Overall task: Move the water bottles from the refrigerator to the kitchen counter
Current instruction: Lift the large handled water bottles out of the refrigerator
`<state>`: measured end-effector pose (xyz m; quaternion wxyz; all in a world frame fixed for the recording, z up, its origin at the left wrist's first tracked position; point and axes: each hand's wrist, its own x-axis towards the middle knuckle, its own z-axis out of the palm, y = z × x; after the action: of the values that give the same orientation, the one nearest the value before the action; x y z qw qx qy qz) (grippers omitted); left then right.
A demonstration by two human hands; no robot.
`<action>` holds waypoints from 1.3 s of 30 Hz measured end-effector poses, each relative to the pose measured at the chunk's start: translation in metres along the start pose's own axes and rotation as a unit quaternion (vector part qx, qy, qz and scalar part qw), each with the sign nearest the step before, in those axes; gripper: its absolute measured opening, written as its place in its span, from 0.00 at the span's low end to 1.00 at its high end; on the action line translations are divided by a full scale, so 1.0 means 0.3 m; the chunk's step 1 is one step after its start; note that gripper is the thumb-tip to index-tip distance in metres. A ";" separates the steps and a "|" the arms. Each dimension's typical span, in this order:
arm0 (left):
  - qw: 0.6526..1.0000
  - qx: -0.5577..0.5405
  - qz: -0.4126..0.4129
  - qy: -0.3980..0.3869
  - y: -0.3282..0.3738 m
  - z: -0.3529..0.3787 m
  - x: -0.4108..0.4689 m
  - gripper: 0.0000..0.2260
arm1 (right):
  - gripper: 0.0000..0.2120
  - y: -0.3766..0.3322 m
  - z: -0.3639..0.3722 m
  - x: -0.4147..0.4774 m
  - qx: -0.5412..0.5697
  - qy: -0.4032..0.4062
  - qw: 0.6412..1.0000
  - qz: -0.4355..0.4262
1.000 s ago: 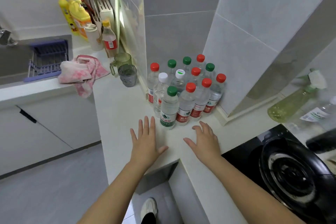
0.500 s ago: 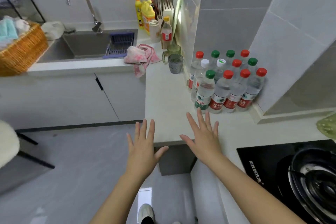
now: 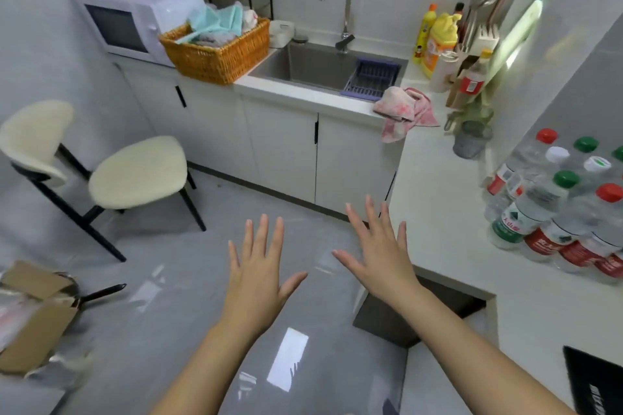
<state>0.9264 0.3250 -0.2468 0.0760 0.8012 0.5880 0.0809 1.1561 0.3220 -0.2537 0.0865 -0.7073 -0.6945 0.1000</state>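
Several clear water bottles (image 3: 553, 209) with red, green and white caps stand packed together on the white kitchen counter (image 3: 438, 185) at the right edge of view. My left hand (image 3: 258, 274) hovers over the grey floor with its fingers spread and holds nothing. My right hand (image 3: 379, 254) is also spread and empty, just left of the counter's corner and well apart from the bottles. No refrigerator is in view.
A sink (image 3: 323, 66) with a tap sits in the far counter, a pink cloth (image 3: 403, 108) draped at its corner. A wicker basket (image 3: 215, 50) and microwave (image 3: 128, 27) stand left of it. A cream chair (image 3: 101, 168) and cardboard box (image 3: 33, 320) occupy the floor at left.
The view has swung left, away from the counter corner toward the room. Both hands lifted off the counter and now hang over the floor; the bottles slid to the right edge.
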 end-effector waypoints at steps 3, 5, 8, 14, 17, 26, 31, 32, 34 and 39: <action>0.998 -0.028 -0.042 0.028 -0.159 -0.060 -0.109 0.38 | 0.39 -0.196 0.037 0.003 0.005 -0.010 0.999 -0.054; 0.996 -0.043 -0.059 0.054 -0.271 -0.103 -0.192 0.38 | 0.38 -0.342 0.071 -0.008 0.009 -0.010 0.996 -0.088; 0.992 -0.048 -0.079 0.082 -0.444 -0.165 -0.331 0.37 | 0.37 -0.574 0.126 -0.041 0.009 -0.013 0.991 -0.130; 0.984 -0.011 -0.154 0.084 -0.791 -0.247 -0.629 0.39 | 0.36 -1.002 0.242 -0.145 0.016 -0.019 0.980 -0.199; 0.978 -0.010 -0.188 0.095 -0.929 -0.296 -0.755 0.38 | 0.36 -1.179 0.282 -0.194 0.016 -0.032 0.973 -0.227; 0.952 -0.024 -0.263 0.155 -1.208 -0.407 -0.989 0.40 | 0.37 -1.602 0.337 -0.230 0.006 -0.044 0.940 -0.339; 0.933 -0.047 -0.313 0.175 -1.334 -0.419 -1.082 0.39 | 0.36 -1.777 0.385 -0.225 0.017 -0.060 0.917 -0.394; 0.929 -0.043 -0.325 0.174 -1.359 -0.423 -1.101 0.39 | 0.36 -1.810 0.399 -0.223 0.021 -0.067 0.912 -0.403; 0.919 -0.037 -0.350 0.176 -1.412 -0.435 -1.137 0.40 | 0.36 -1.883 0.430 -0.216 0.024 -0.080 0.904 -0.420; 0.898 -0.026 -0.399 0.186 -1.589 -0.483 -1.199 0.40 | 0.36 -2.122 0.510 -0.166 0.027 -0.108 0.879 -0.464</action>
<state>0.3452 0.1270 -0.2234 0.0117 0.4678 0.8593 0.2064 0.5008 0.2828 -0.2341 0.0664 -0.2858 -0.9452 0.1429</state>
